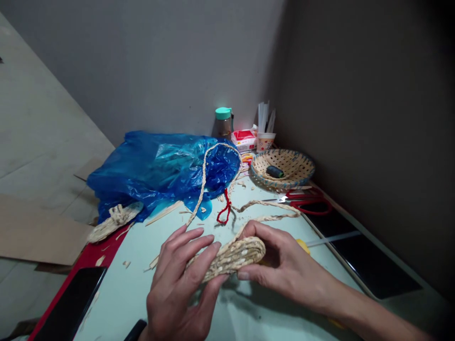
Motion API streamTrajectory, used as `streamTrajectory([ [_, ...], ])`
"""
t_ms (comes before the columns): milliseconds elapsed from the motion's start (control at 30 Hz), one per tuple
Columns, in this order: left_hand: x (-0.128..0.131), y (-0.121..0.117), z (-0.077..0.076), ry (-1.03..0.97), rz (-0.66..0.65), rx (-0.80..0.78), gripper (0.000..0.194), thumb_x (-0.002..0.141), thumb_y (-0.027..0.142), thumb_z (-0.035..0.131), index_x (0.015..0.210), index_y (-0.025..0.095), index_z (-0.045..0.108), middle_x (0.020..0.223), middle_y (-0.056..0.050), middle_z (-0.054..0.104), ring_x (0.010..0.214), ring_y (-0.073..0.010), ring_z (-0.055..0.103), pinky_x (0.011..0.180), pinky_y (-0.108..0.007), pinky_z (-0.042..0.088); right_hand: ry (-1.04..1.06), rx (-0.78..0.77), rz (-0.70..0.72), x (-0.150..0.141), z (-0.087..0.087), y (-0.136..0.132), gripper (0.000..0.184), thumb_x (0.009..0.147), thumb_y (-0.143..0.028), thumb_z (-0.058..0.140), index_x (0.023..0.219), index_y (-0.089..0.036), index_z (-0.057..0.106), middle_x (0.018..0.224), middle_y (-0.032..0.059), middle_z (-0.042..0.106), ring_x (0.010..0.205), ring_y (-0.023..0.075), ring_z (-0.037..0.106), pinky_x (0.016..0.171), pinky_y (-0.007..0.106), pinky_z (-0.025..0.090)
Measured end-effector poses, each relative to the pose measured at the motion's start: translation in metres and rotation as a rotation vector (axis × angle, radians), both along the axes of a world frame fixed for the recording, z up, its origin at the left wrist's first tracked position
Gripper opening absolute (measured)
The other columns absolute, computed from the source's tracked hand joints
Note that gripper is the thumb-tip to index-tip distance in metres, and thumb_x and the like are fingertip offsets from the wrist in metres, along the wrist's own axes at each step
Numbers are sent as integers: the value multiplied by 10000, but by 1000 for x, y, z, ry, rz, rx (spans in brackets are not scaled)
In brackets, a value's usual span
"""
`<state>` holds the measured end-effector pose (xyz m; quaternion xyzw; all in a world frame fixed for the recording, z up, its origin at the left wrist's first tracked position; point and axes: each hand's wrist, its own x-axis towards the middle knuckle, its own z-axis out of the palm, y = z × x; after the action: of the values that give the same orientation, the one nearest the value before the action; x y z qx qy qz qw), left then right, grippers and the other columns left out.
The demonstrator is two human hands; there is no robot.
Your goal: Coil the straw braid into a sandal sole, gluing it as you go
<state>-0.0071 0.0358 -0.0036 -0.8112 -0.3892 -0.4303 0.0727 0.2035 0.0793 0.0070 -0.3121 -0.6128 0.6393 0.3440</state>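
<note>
Left hand (183, 284) and right hand (284, 258) pinch the coiled straw braid (240, 255) above the counter (121, 289), toward its near edge. Relaxed pressure could unwind it; the trailing strand (204, 177) could catch on the scissors (283, 199) near the right edge. Left fingers extend, thumb below; right index arches over the rounded end, thumb beneath.

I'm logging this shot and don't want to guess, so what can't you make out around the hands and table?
All in the head view:
Coiled braid: its left end, hidden behind the left hand.
Yellow thing: mostly hidden behind the right hand.
Blue plastic bag: any contents, hidden by its crumpled film.
Dark thing by the left wrist: cut off by the bottom edge.
Paper cup: its print, too small.
</note>
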Motion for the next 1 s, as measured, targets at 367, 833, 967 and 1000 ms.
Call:
streamTrajectory([
  [367, -7, 0, 2, 169, 25, 76, 384, 750, 71, 757, 1120, 119, 664, 1097, -119, 684, 1171, -291, 570, 1084, -535, 423, 149, -198, -12, 10, 3, 10, 261, 919, -459, 651, 1002, -217, 703, 1020, 46, 709, 1006, 222, 624, 883, 324, 456],
  [833, 9, 1, -10, 71, -51, 61, 287, 723, 61, 746, 1000, 127, 705, 915, -65, 782, 1031, -261, 653, 1027, -559, 475, 201, -153, -125, 7, 7, 10, 226, 804, -380, 794, 792, -178, 694, 744, -19, 649, 687, 112, 559, 659, 218, 450],
  [967, 4, 0, -6, 211, -118, 38, 329, 728, 93, 764, 1044, 131, 678, 927, -43, 793, 1021, -229, 685, 1079, -513, 446, 194, -165, -80, 6, 5, 10, 242, 824, -393, 777, 799, -171, 683, 756, -8, 650, 696, 117, 553, 662, 228, 441],
  [1000, 4, 0, -5, 224, -130, 24, 329, 732, 95, 760, 1047, 134, 673, 927, -36, 794, 1016, -219, 694, 1094, -501, 435, 192, -170, -67, 7, 5, 11, 243, 833, -393, 770, 803, -169, 680, 760, -6, 647, 700, 117, 549, 669, 229, 439],
])
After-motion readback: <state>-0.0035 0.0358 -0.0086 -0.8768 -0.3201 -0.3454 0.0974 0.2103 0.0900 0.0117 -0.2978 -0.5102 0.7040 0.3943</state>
